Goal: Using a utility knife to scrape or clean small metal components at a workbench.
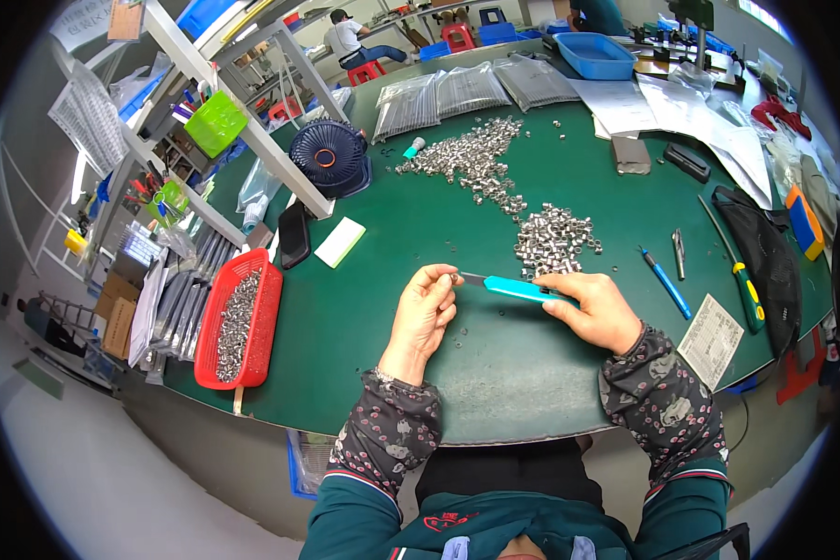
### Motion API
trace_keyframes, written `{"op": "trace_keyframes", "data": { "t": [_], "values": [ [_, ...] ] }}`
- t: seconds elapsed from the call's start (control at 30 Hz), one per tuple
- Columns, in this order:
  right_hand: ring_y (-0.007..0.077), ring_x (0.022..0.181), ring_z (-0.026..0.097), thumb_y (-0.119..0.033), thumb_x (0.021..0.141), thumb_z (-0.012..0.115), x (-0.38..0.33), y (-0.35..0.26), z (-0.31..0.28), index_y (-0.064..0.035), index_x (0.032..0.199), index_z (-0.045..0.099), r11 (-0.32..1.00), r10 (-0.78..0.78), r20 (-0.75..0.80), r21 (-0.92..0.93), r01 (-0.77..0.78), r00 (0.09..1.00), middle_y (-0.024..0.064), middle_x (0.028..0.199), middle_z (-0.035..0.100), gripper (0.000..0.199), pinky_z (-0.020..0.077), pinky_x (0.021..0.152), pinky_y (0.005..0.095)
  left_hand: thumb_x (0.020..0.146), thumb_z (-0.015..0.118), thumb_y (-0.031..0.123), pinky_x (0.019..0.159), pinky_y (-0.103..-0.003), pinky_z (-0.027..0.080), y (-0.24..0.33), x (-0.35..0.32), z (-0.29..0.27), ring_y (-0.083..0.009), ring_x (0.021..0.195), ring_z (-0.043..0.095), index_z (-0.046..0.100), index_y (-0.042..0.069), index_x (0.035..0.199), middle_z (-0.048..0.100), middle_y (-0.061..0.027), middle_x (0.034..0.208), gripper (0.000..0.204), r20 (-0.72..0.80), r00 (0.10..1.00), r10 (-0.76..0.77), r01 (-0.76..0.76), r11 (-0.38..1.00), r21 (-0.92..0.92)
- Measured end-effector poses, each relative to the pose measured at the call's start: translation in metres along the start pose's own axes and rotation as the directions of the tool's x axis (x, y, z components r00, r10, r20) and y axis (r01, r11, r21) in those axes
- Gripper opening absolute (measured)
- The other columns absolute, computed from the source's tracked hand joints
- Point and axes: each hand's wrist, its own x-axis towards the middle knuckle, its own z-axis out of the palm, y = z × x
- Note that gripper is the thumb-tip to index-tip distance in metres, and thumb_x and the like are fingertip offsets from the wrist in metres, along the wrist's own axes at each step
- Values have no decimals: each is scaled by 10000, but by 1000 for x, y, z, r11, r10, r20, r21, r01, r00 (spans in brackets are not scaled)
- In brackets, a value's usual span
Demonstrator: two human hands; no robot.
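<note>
In my right hand (pixel 595 308) is a teal utility knife (pixel 515 288), its blade extended to the left. My left hand (pixel 422 315) pinches a small metal ring (pixel 455 278) between thumb and fingertips, and the blade's tip meets it or lies right beside it. Just beyond the knife is a pile of short silver metal rings (pixel 555 241). A larger, spread-out heap of similar metal rings (pixel 471 161) reaches back from it. To the left, a red plastic basket (pixel 273 322) holds many small metal pieces (pixel 238 327).
On the green table (pixel 383 233) are a dark fan (pixel 329 157), a phone (pixel 294 235), a white-and-green pad (pixel 341 243) and bagged rods (pixel 467 91). At right lie a blue pen (pixel 665 283), a screwdriver (pixel 747 289), a card (pixel 711 342) and a black pouch (pixel 761 257). A seated person (pixel 355 42) is far behind.
</note>
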Motion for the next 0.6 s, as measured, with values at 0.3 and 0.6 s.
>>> {"op": "trace_keyframes", "data": {
  "t": [0.3, 0.6],
  "values": [
    [321, 773, 606, -201, 790, 613, 0, -2, 0, -60, 1031, 603, 999, -13, 49, -33, 14, 999, 144, 860, 634, 279, 480, 678, 381, 900, 542, 138, 409, -156, 266, -3, 1, 1, -44, 551, 365, 564, 42, 971, 515, -9, 811, 121, 28, 1000, -12, 12, 1000, 4],
    [327, 772, 598, -198, 792, 606, 0, -3, -1, -76, 1040, 596, 998, 17, -62, -65, -21, 998, 150, 825, 620, 276, 471, 671, 398, 929, 500, 199, 394, -149, 281, -3, -1, 5, -34, 521, 366, 532, 55, 968, 534, -43, 811, 153, 14, 999, -51, 52, 998, -21]
  ]
}}
